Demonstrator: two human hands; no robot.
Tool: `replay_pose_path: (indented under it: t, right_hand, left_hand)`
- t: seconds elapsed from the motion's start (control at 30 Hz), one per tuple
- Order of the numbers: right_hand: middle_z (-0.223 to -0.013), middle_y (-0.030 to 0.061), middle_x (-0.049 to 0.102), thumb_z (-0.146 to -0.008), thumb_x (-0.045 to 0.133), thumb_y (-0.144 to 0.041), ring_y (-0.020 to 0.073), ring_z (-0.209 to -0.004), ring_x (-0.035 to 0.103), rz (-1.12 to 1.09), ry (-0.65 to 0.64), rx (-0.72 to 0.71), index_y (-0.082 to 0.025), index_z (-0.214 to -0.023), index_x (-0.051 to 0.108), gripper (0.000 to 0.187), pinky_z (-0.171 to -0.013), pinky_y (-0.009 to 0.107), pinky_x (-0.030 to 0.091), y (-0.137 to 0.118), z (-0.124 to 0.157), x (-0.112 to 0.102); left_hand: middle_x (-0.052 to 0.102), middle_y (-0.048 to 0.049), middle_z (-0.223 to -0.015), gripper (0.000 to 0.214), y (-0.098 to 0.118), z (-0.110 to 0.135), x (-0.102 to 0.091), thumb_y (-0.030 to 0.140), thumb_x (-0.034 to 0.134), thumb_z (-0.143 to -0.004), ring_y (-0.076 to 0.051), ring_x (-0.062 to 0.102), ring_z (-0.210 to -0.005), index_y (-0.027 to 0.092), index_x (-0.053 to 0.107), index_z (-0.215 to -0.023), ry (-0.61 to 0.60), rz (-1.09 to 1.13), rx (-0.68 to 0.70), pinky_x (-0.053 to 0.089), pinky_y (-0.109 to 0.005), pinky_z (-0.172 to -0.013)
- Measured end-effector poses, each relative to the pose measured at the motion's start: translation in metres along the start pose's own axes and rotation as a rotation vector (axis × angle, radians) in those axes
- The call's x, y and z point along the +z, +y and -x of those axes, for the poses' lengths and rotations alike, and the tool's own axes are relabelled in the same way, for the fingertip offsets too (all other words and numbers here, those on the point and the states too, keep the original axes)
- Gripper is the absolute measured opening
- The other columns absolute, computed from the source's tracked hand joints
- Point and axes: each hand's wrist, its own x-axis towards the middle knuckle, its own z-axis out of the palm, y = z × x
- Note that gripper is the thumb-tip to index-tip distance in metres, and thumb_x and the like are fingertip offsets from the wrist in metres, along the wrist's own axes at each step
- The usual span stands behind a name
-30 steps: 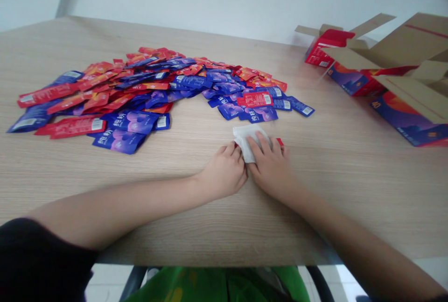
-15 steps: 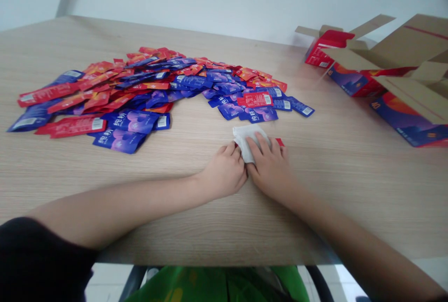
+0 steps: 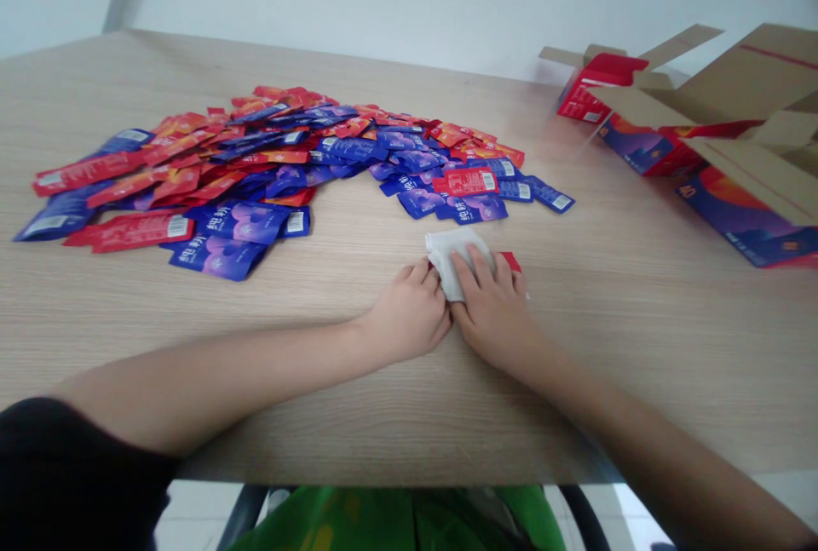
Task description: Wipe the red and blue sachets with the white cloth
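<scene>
A small white packet (image 3: pixel 451 261) lies on the wooden table (image 3: pixel 639 330), held between my two hands. My left hand (image 3: pixel 409 312) presses its fingertips against the packet's left edge. My right hand (image 3: pixel 489 304) rests on the packet with its fingers spread, covering its right part. A red sachet (image 3: pixel 509 261) pokes out beyond my right fingers, mostly hidden. Nearest my hands, a few blue and red sachets (image 3: pixel 469 198) lie just ahead of the packet.
A wide heap of flat red and blue sachets (image 3: pixel 256 172) spreads across the table's far left and middle. At the right stands an open cardboard carton (image 3: pixel 747 83) with a red box (image 3: pixel 591 87) and a blue printed box (image 3: pixel 745 219) by it.
My right hand has shifted slightly on the white packet, and a little more of the red sachet shows past its fingers. The heap and carton have not moved.
</scene>
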Motion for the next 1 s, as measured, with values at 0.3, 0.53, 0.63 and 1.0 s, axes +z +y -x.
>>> replay_pose_path:
  t: [0.3, 0.53, 0.63, 1.0]
  right_hand:
    - [-0.156, 0.0201, 0.030, -0.095, 0.033, -0.037, 0.0414, -0.132, 0.037, -0.010, -0.090, 0.254, -0.012, -0.150, 0.032, 0.061, -0.099, 0.057, 0.037, 0.030, -0.009, 0.002]
    - [-0.159, 0.0118, 0.028, -0.092, 0.039, -0.035, 0.0403, -0.136, 0.031, -0.033, -0.017, 0.028, -0.021, -0.150, 0.033, 0.061, -0.105, 0.057, 0.032, 0.001, -0.002, 0.003]
    - [-0.159, 0.0126, 0.026, -0.092, 0.037, -0.036, 0.0395, -0.137, 0.032, -0.067, -0.074, 0.089, -0.022, -0.151, 0.031, 0.061, -0.105, 0.058, 0.033, 0.019, -0.006, 0.001]
    - [-0.157, 0.0154, 0.028, -0.092, 0.037, -0.035, 0.0416, -0.136, 0.030, -0.038, 0.002, 0.094, -0.019, -0.150, 0.034, 0.060, -0.102, 0.061, 0.032, 0.006, -0.004, 0.006]
  left_hand:
    - [0.051, -0.0244, -0.140, 0.055, 0.001, 0.001, 0.001, 0.031, 0.037, -0.095, -0.036, 0.048, -0.127, -0.004, 0.048, -0.137, -0.016, -0.016, -0.030, 0.044, -0.046, -0.097]
    - [0.065, -0.0208, -0.120, 0.044, 0.000, 0.000, 0.000, 0.033, 0.038, -0.095, -0.037, 0.052, -0.122, 0.004, 0.068, -0.110, -0.011, -0.008, -0.011, 0.045, -0.045, -0.095]
    - [0.058, -0.0234, -0.132, 0.049, 0.000, 0.001, 0.000, 0.030, 0.037, -0.095, -0.036, 0.051, -0.123, -0.002, 0.058, -0.126, -0.007, -0.019, -0.020, 0.045, -0.045, -0.096]
    - [0.060, -0.0244, -0.129, 0.050, 0.000, 0.001, 0.001, 0.030, 0.036, -0.095, -0.036, 0.053, -0.121, -0.003, 0.061, -0.122, 0.014, -0.063, -0.018, 0.044, -0.044, -0.097]
